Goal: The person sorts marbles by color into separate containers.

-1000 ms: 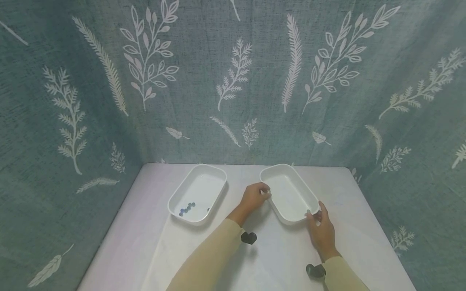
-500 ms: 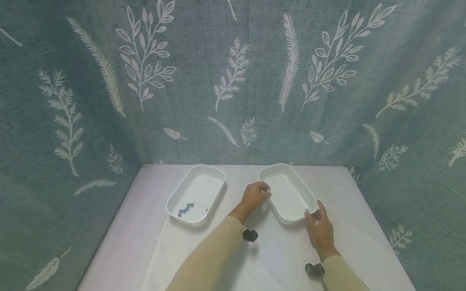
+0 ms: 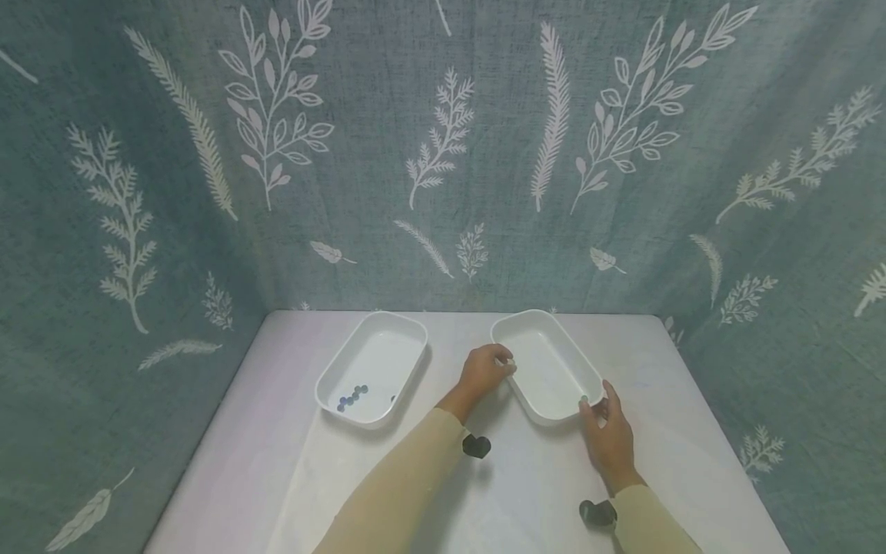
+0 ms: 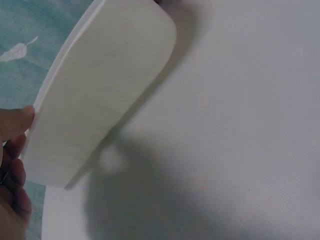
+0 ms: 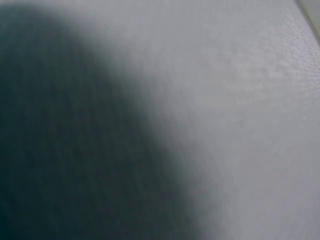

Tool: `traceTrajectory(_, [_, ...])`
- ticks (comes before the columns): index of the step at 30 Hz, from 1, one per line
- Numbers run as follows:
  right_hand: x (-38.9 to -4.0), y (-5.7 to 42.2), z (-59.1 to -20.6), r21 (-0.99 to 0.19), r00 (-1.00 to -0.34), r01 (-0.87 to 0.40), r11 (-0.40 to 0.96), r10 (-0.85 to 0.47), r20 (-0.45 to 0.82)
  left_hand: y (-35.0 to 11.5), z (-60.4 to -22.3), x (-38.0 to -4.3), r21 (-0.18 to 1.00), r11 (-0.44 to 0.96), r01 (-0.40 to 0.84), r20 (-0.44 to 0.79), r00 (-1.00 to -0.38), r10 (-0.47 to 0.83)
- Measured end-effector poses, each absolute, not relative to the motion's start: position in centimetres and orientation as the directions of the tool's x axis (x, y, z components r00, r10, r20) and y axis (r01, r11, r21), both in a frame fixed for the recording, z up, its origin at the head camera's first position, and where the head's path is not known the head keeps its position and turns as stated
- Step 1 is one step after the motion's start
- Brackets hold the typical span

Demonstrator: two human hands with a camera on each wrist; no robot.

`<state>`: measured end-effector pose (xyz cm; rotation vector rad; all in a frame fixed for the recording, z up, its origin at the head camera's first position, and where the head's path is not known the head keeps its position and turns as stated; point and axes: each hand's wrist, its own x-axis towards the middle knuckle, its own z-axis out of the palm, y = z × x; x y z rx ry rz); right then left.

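Note:
A white rectangular tray with rounded corners stands at the right of the table, set at a slant. Pinching its left rim is my left hand, its thumb right at the edge in the left wrist view, where the tray's outer side shows. My right hand grips the near right corner, thumb at the inner rim and fingers round the outside. A small greenish round thing shows at the right thumb's tip. The right wrist view is mostly a dark blur over the white surface.
A second white tray stands to the left, with several blue-green marbles in its near left corner and another dark one near its right wall. Both trays are on a white table. Green leaf-patterned cloth hangs behind and at both sides.
The head view has shifted slightly. Both hands keep their hold on the right tray, and the marbles in the left tray stay where they were.

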<state>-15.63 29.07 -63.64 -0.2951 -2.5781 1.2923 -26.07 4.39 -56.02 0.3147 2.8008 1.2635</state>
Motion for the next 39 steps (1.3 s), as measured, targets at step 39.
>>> traceTrajectory(39, [-15.7,29.1,-63.9,-0.81,-0.947,0.074,0.581,0.295,0.125,4.0,-57.1,-26.1,0.787,0.598,0.155,0.05,-0.981,0.188])
